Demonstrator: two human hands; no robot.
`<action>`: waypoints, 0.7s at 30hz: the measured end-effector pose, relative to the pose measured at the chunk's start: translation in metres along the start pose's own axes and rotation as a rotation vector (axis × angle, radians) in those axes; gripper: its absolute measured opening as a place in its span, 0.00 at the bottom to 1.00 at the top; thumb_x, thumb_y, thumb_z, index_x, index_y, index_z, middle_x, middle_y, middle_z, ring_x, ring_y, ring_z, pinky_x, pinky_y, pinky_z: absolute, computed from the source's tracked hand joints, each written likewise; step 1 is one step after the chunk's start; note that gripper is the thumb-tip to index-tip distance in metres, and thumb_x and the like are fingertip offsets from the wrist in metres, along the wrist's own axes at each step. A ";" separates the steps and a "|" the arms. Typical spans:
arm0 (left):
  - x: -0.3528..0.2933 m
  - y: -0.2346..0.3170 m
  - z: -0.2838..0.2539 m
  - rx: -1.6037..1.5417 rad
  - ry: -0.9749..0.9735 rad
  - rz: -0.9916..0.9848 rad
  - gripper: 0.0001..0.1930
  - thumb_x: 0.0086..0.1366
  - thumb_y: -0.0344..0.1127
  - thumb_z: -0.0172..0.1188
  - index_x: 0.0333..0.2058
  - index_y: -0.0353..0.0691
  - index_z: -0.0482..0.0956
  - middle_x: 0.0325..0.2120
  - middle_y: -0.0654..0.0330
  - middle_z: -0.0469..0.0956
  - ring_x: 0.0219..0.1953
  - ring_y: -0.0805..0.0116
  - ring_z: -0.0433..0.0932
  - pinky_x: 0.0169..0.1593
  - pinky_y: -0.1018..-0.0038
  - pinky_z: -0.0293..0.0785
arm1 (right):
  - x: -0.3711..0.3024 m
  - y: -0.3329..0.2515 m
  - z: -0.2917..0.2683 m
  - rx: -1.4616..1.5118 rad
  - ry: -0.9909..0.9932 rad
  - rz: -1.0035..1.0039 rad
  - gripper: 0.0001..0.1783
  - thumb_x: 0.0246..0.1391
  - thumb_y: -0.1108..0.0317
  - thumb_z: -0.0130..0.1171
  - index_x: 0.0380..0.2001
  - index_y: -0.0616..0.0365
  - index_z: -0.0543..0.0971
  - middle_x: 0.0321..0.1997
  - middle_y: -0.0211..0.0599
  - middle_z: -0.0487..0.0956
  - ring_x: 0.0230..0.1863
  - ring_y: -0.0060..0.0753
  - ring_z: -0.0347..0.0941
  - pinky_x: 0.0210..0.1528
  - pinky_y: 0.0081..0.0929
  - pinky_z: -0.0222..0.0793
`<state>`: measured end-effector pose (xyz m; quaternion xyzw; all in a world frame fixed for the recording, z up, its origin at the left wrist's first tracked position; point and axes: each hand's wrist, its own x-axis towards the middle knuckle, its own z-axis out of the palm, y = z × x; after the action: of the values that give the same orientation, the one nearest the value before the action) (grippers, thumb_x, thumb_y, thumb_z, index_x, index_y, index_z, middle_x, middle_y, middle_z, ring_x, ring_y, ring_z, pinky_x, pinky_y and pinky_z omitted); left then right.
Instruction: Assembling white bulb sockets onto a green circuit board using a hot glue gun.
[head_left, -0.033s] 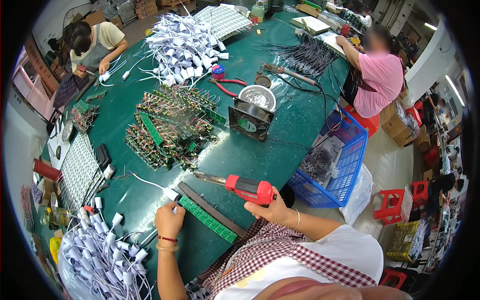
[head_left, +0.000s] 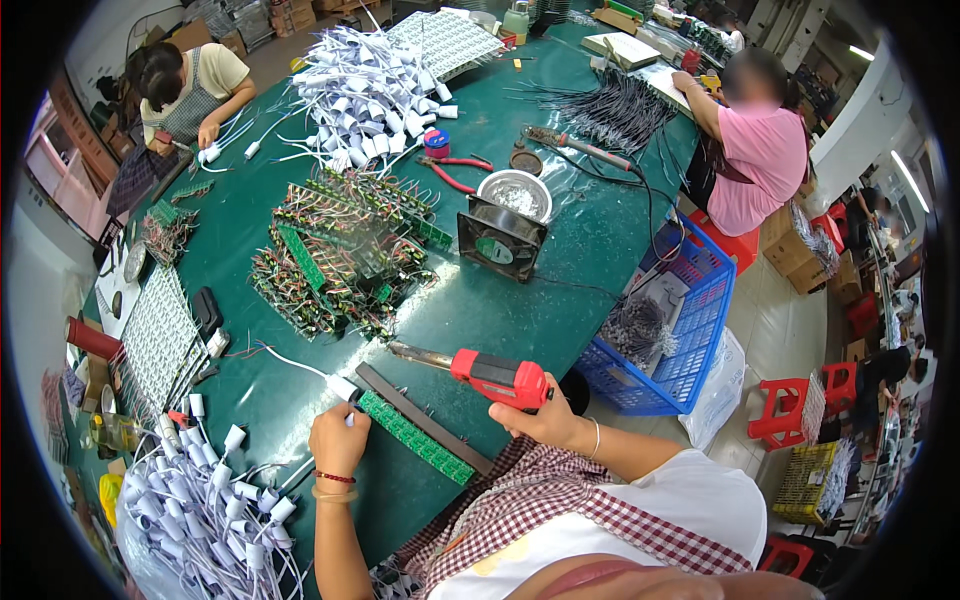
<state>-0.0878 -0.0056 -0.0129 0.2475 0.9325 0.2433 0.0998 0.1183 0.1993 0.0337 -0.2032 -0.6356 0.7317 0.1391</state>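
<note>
My right hand [head_left: 548, 414] is wrapped round the handle of a red and black soldering gun [head_left: 500, 378]. Its metal tip points left, over the table beside the pile of wired circuit boards [head_left: 345, 260]. My left hand [head_left: 338, 438] is closed at the upper left end of a green circuit board strip [head_left: 415, 440]; what its fingers pinch is hidden. Along the strip's far side lies a dark bar [head_left: 425, 418]. Just beyond my left fingers is a white cylindrical part [head_left: 341, 388] with a white cable.
White wired parts are heaped at the near left [head_left: 200, 510] and the far side [head_left: 370, 95]. A small fan [head_left: 500, 240], a metal bowl [head_left: 516, 194], red-handled pliers [head_left: 455, 176] and a soldering iron [head_left: 590, 149] lie beyond. A blue crate [head_left: 705, 345] stands right. Two people work across the table.
</note>
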 end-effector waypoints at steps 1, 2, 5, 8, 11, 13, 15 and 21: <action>-0.002 0.000 -0.001 0.024 0.004 -0.008 0.12 0.52 0.39 0.54 0.24 0.36 0.80 0.18 0.45 0.76 0.25 0.44 0.76 0.31 0.58 0.71 | 0.001 0.001 0.001 0.009 -0.007 0.020 0.11 0.52 0.64 0.65 0.24 0.58 0.77 0.16 0.24 0.73 0.16 0.14 0.67 0.19 0.18 0.63; -0.003 -0.002 -0.002 0.033 -0.008 -0.030 0.12 0.52 0.39 0.54 0.24 0.36 0.80 0.18 0.45 0.76 0.25 0.44 0.76 0.31 0.58 0.71 | 0.003 0.005 0.000 0.018 -0.019 0.042 0.11 0.52 0.64 0.65 0.24 0.58 0.77 0.16 0.24 0.73 0.16 0.14 0.67 0.19 0.18 0.63; -0.004 -0.015 0.004 0.066 -0.050 -0.050 0.12 0.52 0.40 0.54 0.22 0.36 0.78 0.22 0.42 0.76 0.28 0.41 0.76 0.33 0.52 0.70 | 0.000 0.017 0.004 0.014 0.080 0.057 0.09 0.50 0.68 0.66 0.27 0.59 0.76 0.19 0.24 0.74 0.17 0.14 0.68 0.20 0.17 0.64; -0.003 -0.010 -0.004 0.045 -0.084 0.015 0.15 0.54 0.44 0.52 0.25 0.36 0.78 0.24 0.42 0.76 0.29 0.40 0.75 0.34 0.50 0.69 | -0.006 0.014 -0.006 0.033 0.028 0.051 0.11 0.52 0.72 0.64 0.36 0.61 0.74 0.22 0.27 0.75 0.19 0.16 0.70 0.21 0.17 0.65; 0.008 -0.002 -0.008 0.010 -0.106 0.018 0.14 0.53 0.43 0.53 0.27 0.39 0.80 0.25 0.45 0.78 0.32 0.44 0.77 0.36 0.54 0.72 | -0.005 0.004 -0.007 -0.006 0.065 -0.059 0.15 0.55 0.74 0.58 0.45 0.68 0.70 0.19 0.31 0.73 0.17 0.18 0.67 0.20 0.17 0.63; 0.012 -0.002 -0.002 -0.055 -0.042 0.028 0.13 0.55 0.41 0.54 0.27 0.37 0.79 0.23 0.44 0.76 0.27 0.43 0.75 0.33 0.57 0.71 | 0.002 0.007 -0.009 -0.005 0.021 -0.085 0.16 0.55 0.75 0.56 0.46 0.71 0.70 0.18 0.31 0.72 0.16 0.18 0.66 0.19 0.17 0.62; 0.004 -0.003 -0.007 -0.075 -0.065 0.005 0.12 0.55 0.41 0.54 0.27 0.37 0.79 0.23 0.45 0.77 0.27 0.44 0.76 0.33 0.58 0.71 | 0.004 0.008 -0.009 -0.072 0.040 -0.115 0.18 0.58 0.71 0.52 0.48 0.72 0.67 0.13 0.33 0.68 0.12 0.22 0.62 0.17 0.18 0.60; -0.007 -0.018 -0.025 -0.197 -0.195 0.049 0.13 0.58 0.40 0.54 0.32 0.34 0.79 0.28 0.50 0.80 0.29 0.53 0.78 0.36 0.65 0.73 | 0.006 0.009 -0.008 -0.064 0.004 -0.106 0.17 0.58 0.72 0.51 0.48 0.72 0.67 0.14 0.34 0.69 0.12 0.21 0.62 0.17 0.19 0.61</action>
<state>-0.0969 -0.0331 -0.0004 0.2815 0.8837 0.3109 0.2080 0.1172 0.2075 0.0230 -0.1748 -0.6682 0.7023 0.1722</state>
